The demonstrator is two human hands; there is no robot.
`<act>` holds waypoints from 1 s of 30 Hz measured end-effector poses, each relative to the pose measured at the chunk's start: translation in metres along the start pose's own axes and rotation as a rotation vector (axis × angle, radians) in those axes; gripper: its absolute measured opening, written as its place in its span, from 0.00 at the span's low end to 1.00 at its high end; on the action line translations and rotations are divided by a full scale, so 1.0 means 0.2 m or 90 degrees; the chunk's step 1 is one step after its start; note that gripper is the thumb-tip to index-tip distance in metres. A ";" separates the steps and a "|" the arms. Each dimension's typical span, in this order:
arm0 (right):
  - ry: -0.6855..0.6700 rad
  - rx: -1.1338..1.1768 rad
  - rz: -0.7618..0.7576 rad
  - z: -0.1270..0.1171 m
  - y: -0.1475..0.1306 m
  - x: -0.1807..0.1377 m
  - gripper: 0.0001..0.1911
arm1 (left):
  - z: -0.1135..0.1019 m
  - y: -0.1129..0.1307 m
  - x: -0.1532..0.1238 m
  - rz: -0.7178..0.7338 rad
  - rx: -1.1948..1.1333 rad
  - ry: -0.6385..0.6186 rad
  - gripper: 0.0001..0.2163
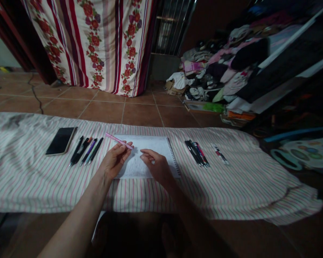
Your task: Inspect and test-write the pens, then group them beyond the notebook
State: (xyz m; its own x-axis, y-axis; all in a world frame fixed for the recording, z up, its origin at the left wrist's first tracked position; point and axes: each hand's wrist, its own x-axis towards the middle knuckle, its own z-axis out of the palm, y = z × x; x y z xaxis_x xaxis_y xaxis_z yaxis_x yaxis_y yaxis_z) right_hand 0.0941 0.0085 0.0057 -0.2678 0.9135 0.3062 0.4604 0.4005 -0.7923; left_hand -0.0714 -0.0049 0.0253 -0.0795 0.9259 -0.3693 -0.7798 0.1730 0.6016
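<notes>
My left hand (113,161) pinches a pink pen (118,141) over the left part of a white spiral notebook (150,148) that lies on a striped cloth (29,179). The pen's tip end points right, toward my other hand. My right hand (155,165) rests on the notebook page with its fingers curled and pressed together; I cannot make out anything in them. Several dark pens (86,151) lie in a row left of the notebook. A black phone (60,141) lies further left.
Right of the notebook lie a bunch of dark pens (197,153) and a single white pen (219,154). Beyond the cloth is tiled floor (140,114), a flowered curtain (97,43) and a pile of clothes (218,75). A paint palette (304,152) sits at far right.
</notes>
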 end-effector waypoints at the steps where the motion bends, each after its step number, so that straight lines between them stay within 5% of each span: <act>1: -0.005 0.048 0.023 0.00 0.00 0.00 0.12 | 0.01 -0.02 0.00 -0.003 0.000 -0.004 0.07; 7: -0.018 0.235 0.091 0.02 0.00 0.01 0.11 | 0.07 -0.13 -0.01 -0.029 0.006 -0.013 0.07; 13: 0.064 0.249 0.123 0.02 0.01 0.02 0.06 | 0.09 -0.19 0.00 -0.035 0.034 -0.031 0.06; 30: 0.195 0.462 0.324 -0.15 0.03 0.03 0.16 | 0.12 -0.12 -0.02 -0.006 0.098 0.033 0.03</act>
State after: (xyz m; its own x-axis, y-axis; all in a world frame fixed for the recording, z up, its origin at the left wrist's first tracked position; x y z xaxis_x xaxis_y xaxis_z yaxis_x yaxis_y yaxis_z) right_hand 0.1198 0.0192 0.0187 0.1030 0.9870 -0.1235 -0.2080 -0.1000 -0.9730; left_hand -0.0377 -0.0058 0.0288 -0.1082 0.9060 -0.4093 -0.6761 0.2348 0.6984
